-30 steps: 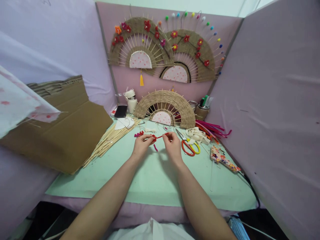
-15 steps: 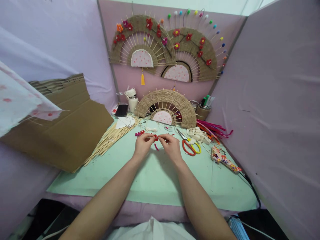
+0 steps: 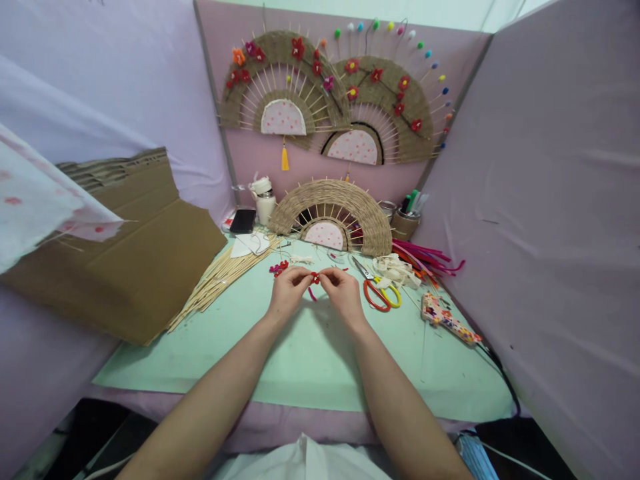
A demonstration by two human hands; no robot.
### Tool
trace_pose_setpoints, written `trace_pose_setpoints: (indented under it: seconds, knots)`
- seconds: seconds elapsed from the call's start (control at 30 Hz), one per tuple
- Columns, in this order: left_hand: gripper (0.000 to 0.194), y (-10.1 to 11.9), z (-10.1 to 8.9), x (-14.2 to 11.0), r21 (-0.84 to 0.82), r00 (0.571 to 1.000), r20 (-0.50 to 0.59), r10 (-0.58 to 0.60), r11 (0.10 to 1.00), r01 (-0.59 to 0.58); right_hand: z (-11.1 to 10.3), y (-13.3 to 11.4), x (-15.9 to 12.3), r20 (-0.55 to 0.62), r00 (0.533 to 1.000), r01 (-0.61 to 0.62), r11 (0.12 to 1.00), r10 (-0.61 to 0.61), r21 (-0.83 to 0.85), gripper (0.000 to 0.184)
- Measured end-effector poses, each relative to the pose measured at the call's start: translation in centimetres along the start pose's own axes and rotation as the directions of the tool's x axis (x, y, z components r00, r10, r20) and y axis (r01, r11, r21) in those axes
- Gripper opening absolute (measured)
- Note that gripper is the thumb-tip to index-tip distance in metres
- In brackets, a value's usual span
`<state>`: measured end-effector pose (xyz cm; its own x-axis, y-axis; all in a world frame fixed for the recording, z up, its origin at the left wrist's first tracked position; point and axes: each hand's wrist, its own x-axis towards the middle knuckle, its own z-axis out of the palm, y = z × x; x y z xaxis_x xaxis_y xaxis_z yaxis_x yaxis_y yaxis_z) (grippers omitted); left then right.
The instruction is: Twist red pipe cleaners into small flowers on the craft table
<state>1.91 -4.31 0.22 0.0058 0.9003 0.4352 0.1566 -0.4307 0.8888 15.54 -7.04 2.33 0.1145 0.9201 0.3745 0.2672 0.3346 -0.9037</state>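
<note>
Between my two hands, above the middle of the table, is a small red flower that looks made of fuzzy pipe cleaner. My left hand pinches its left side with thumb and forefinger. On its right side my right hand pinches it the same way. A short magenta pipe cleaner piece lies on the table just below the flower. Several finished red and purple flowers rest beyond my left hand. To the right of my right hand lie scissors with red and yellow handles.
A woven fan stands at the back, with two decorated fans on the wall behind. Thin sticks and cardboard lie left. Rightward are pale scraps, pipe cleaners and a corded glue gun.
Both hands have shifted very slightly, and the red flower between them has moved a little to the right and turned somewhat. Both pinches still hold.
</note>
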Motion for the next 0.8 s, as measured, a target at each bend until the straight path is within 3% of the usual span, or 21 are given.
trace_pose_setpoints:
  seconds: [0.27, 0.4, 0.57, 0.8]
  knots:
    - [0.008, 0.1, 0.1, 0.0, 0.038, 0.999, 0.043, 0.024, 0.999, -0.026, 0.1, 0.3, 0.0, 0.002, 0.996, 0.083, 0.990, -0.084, -0.116, 0.016]
    - [0.013, 0.3, 0.2, 0.0, -0.066, 0.993, 0.006, -0.118, 0.991, 0.118, 0.1, 0.3, 0.1, -0.014, 0.998, 0.053, 0.997, -0.054, -0.062, 0.020]
    - [0.020, 1.0, 0.1, 0.2, -0.191, 0.948, -0.025, -0.318, 0.932, 0.308, 0.1, 0.9, 0.2, -0.021, 0.999, -0.031, 0.999, 0.031, 0.024, 0.026]
    - [0.021, 1.2, 0.2, 0.2, -0.228, 0.939, -0.020, -0.343, 0.916, 0.330, 0.3, 1.4, 0.4, 0.043, 0.996, -0.085, 0.990, 0.080, 0.112, 0.023]
